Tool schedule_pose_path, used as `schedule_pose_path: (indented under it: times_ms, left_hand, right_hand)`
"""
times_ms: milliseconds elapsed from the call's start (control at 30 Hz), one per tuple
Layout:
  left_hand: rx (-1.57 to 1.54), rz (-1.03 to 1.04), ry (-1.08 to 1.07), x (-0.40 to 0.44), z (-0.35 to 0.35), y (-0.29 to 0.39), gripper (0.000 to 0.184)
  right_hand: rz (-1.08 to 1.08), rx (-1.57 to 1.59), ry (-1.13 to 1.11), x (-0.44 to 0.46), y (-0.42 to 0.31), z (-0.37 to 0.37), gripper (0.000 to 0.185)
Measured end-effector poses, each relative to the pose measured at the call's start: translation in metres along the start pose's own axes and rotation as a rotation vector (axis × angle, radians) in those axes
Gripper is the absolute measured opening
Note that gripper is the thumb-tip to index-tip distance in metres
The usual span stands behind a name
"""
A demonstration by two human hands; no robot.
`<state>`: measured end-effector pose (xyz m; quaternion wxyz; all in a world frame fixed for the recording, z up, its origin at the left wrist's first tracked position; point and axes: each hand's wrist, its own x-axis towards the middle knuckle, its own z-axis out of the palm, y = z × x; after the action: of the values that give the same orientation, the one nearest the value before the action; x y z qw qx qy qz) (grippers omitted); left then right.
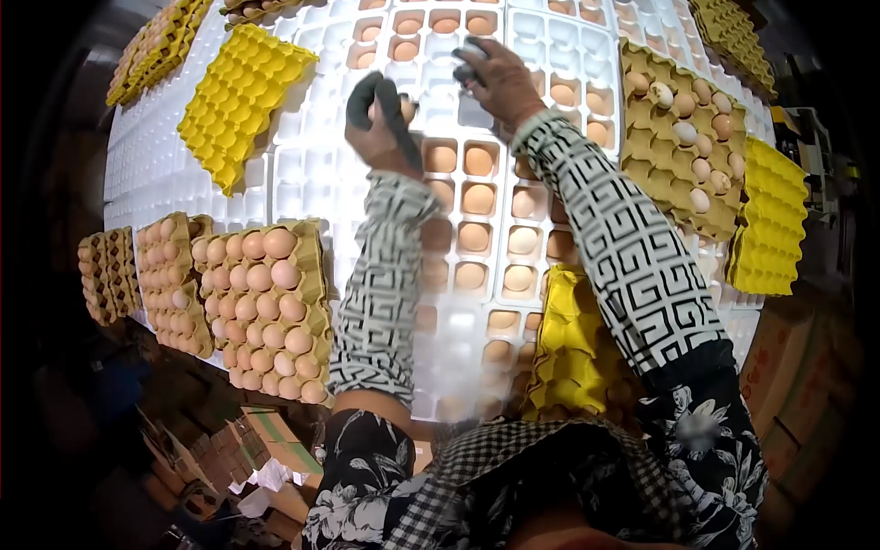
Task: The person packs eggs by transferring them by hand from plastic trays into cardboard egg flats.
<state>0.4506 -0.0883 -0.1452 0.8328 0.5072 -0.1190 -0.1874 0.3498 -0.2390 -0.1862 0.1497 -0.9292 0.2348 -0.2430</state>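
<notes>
My left hand (378, 124), dark covers on some fingers, is over the white foam tray (316, 188). Its fingers are closed around a brown egg (407, 108), only part of which shows. To the right, my right hand (500, 81) hovers over the cells with its covered fingertips curled together; whatever they hold is hidden. Between and below the hands, brown eggs (478, 159) sit singly in square foam cells. Further eggs (445, 24) fill cells beyond the fingertips.
Full egg cartons (266, 312) stand at the lower left. A pulp tray (642, 137) at the right is partly filled with eggs. Yellow trays lie at the upper left (240, 105), far right (772, 220) and near my body (573, 353). Cardboard boxes (779, 367) are below the table's right edge.
</notes>
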Motion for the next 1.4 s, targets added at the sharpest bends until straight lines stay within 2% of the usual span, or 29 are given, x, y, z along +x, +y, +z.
schedule_pose_path:
  times_ms: [33, 133, 167, 200, 233, 300, 367, 400, 467, 533, 600, 633, 667, 700, 733, 767, 800, 867, 933, 967, 1000, 1033, 1067, 1133, 1200, 1267, 1300, 1367, 1400]
  left_hand:
    - [0.218, 0.105, 0.020, 0.007, 0.011, -0.010, 0.021]
    - [1.010, 0.753, -0.336, 0.025, 0.005, -0.048, 0.030]
    - [1.268, 0.670, -0.492, 0.020, 0.001, -0.056, 0.039]
    - [1.640, 0.534, -0.525, 0.011, 0.001, -0.059, 0.043]
    - [1.634, 0.529, -0.489, 0.007, 0.001, -0.060, 0.044]
    - [1.473, 0.503, -0.434, 0.006, -0.004, -0.060, 0.043]
    - [1.132, 0.797, -0.444, -0.004, -0.003, -0.040, 0.035]
    - [1.004, 0.725, -0.513, -0.018, 0.001, -0.022, 0.034]
    - [0.816, 0.313, -0.673, -0.070, 0.005, 0.016, 0.040]
    - [0.656, 0.229, -0.926, -0.138, 0.011, 0.053, 0.038]
    - [0.683, 0.463, -1.276, -0.194, 0.009, 0.076, 0.043]
    - [0.834, 0.469, -1.391, -0.227, 0.014, 0.091, 0.047]
    - [0.990, 0.475, -1.503, -0.261, 0.022, 0.102, 0.050]
    - [1.023, 0.475, -1.539, -0.290, 0.032, 0.102, 0.050]
    - [1.060, 0.466, -1.578, -0.319, 0.036, 0.099, 0.049]
    - [1.063, 0.519, -1.622, -0.342, 0.042, 0.090, 0.044]
    - [1.149, 0.559, -1.665, -0.362, 0.041, 0.075, 0.054]
    - [1.217, 0.564, -1.717, -0.370, 0.046, 0.072, 0.042]
    - [1.115, 0.514, -1.617, -0.365, 0.039, 0.082, 0.045]
    - [0.930, 0.265, -1.456, -0.360, 0.029, 0.092, 0.044]
    - [0.698, -0.145, -1.199, -0.363, 0.031, 0.110, 0.040]
    - [0.660, -0.324, -1.122, -0.352, 0.027, 0.116, 0.037]
    - [0.618, -0.502, -1.035, -0.342, 0.022, 0.119, 0.034]
    - [1.037, 0.110, -1.366, -0.363, 0.037, 0.124, 0.025]
    - [1.618, 0.466, -1.605, -0.398, 0.046, 0.107, 0.021]
    - [1.757, 0.470, -1.761, -0.410, 0.048, 0.087, 0.022]
    - [1.785, 0.454, -1.813, -0.407, 0.053, 0.086, 0.029]
    - [1.459, 0.140, -1.617, -0.396, 0.047, 0.113, 0.034]
    - [1.294, 0.007, -1.501, -0.382, 0.041, 0.127, 0.036]
  right_hand:
    - [0.025, -0.224, -0.196, -0.005, -0.004, 0.008, 0.048]
    - [0.107, 0.191, -0.005, -0.009, -0.004, -0.008, 0.050]
    - [0.195, 0.350, 0.052, -0.018, -0.007, -0.030, 0.048]
    - [0.213, 0.414, 0.158, -0.027, -0.013, -0.056, 0.044]
    - [0.160, 0.420, 0.200, -0.039, -0.010, -0.088, 0.036]
    - [0.380, 0.846, 0.209, -0.082, -0.013, -0.154, 0.031]
    - [0.465, 0.753, 0.214, -0.142, -0.005, -0.223, 0.033]
    - [0.484, 0.825, 0.280, -0.176, -0.003, -0.250, 0.031]
    - [0.629, 0.740, 0.235, -0.252, 0.002, -0.302, 0.031]
    - [0.805, 0.553, 0.097, -0.327, -0.002, -0.339, 0.031]
    - [0.868, 0.259, -0.150, -0.378, -0.024, -0.359, 0.037]
    - [0.965, 0.270, -0.228, -0.387, -0.043, -0.370, 0.041]
    - [0.938, 0.189, -0.299, -0.405, -0.054, -0.373, 0.043]
    - [0.877, 0.103, -0.263, -0.429, -0.062, -0.361, 0.048]
    - [0.940, 0.134, -0.347, -0.427, -0.079, -0.358, 0.054]
    - [0.808, 0.027, -0.324, -0.451, -0.083, -0.336, 0.059]
    - [0.633, -0.165, -0.304, -0.456, -0.090, -0.319, 0.054]
    - [0.508, -0.238, -0.241, -0.458, -0.092, -0.317, 0.044]
    - [0.605, -0.002, -0.202, -0.453, -0.093, -0.342, 0.036]
    - [0.723, 0.413, -0.017, -0.464, -0.086, -0.349, 0.036]
    - [0.815, 0.835, 0.171, -0.478, -0.077, -0.356, 0.035]
    - [0.858, 1.194, 0.192, -0.476, -0.075, -0.381, 0.039]
    - [0.867, 1.326, 0.182, -0.476, -0.076, -0.390, 0.043]
    - [0.642, 0.703, -0.119, -0.465, -0.092, -0.374, 0.041]
    - [0.363, 0.027, -0.378, -0.442, -0.116, -0.345, 0.034]
    - [0.147, -0.248, -0.613, -0.445, -0.119, -0.299, 0.033]
    - [0.171, -0.155, -0.620, -0.442, -0.115, -0.304, 0.032]
    - [0.217, 0.035, -0.640, -0.431, -0.108, -0.329, 0.032]
    - [0.272, 0.320, -0.444, -0.441, -0.097, -0.345, 0.042]
